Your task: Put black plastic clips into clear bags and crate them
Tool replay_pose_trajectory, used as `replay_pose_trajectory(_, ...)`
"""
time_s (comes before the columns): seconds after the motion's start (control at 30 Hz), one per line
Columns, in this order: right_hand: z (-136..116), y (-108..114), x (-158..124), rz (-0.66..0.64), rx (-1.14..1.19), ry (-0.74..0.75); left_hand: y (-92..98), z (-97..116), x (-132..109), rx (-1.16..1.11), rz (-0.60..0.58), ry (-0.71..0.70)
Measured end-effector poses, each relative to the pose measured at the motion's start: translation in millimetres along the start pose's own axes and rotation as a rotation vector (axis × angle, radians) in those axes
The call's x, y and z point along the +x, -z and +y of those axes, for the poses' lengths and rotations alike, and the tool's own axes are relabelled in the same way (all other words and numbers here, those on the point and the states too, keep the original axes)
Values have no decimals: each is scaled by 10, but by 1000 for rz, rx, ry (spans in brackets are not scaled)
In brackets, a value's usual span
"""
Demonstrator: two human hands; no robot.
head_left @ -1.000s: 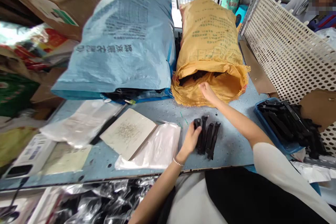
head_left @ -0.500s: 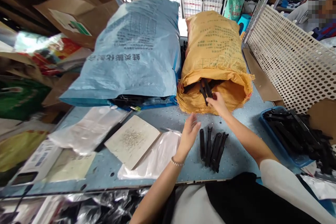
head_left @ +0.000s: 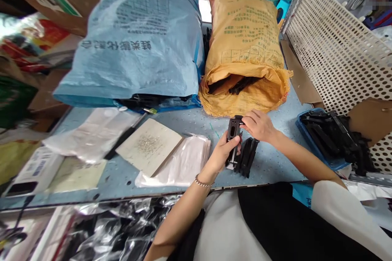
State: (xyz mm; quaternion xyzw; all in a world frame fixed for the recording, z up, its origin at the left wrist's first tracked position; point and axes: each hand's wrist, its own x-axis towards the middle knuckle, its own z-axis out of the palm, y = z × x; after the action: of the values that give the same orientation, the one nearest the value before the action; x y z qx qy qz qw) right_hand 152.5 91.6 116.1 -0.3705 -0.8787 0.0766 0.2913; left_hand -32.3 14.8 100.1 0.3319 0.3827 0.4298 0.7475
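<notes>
My left hand [head_left: 223, 151] is closed round a long black slotted part [head_left: 233, 129], its thumb across the front. The part stands tilted over the table, with a shiny metal strip showing low down. My right hand [head_left: 259, 126] has its fingers closed at the part's upper end; their exact grip is partly hidden. Just beyond, the open mouth of a yellow woven sack [head_left: 245, 45] shows more black parts [head_left: 243, 85] inside. Several similar black pieces [head_left: 248, 157] lie side by side on the table, below my right hand.
A bulging blue sack [head_left: 137, 57] stands at the back left. Left of my hands lie a board with small bits [head_left: 149, 144] and white plastic bags [head_left: 180, 167]. At right, a blue basket [head_left: 310, 147] heaped with black parts sits before a perforated panel [head_left: 333, 36].
My right hand has drawn back from the sack's mouth toward me. My left hand, previously open, now grips the black part. The view has tilted down.
</notes>
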Motion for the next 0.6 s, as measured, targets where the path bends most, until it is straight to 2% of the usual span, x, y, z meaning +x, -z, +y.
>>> replay_pose_trajectory(0.13,-248,-49,-8,-45,361,-207,3,35,-52,68,148,-125)
replay_pose_trajectory(0.2,-419,-71,-61,-91,421,-226,37,94,-54,15,217,-103)
replay_pose_trajectory(0.3,-641,-120,-206,-137,207,51,100,199,-69,-100,282,-41)
replay_pose_trajectory(0.4,-755,-202,-357,-101,-103,311,136,229,-100,-149,258,36)
replay_pose_trajectory(0.5,-761,-257,-429,-80,-213,420,137,166,-116,-157,207,138)
replay_pose_trajectory(0.6,-736,-253,-436,-139,-190,458,119,79,-110,-210,166,264)
